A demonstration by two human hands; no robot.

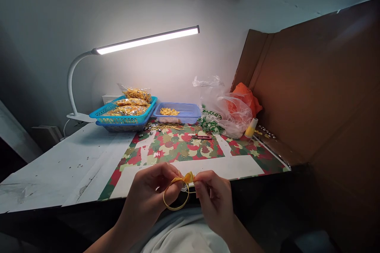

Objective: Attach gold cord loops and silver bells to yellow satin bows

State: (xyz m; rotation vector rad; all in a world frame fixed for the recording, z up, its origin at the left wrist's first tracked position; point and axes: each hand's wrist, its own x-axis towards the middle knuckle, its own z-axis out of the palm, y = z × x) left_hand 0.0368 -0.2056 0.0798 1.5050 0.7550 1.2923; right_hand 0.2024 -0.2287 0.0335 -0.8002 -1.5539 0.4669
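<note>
Reaching up from below, we hold both hands by the near edge of the desk [38, 178], wrists low and fingers angled inward. Our left hand [154, 185] pinches the left side of a yellow bow [189, 177], and our right hand [216, 197] grips its right end. The bow sits between the two sets of fingertips, its long axis running left to right; a yellow loop [175, 209] hangs below, nearer the left hand (how they join, we cannot tell). Toward the desk's far edge sit a turquoise basket [123, 119] and a lilac basket [191, 120].
</note>
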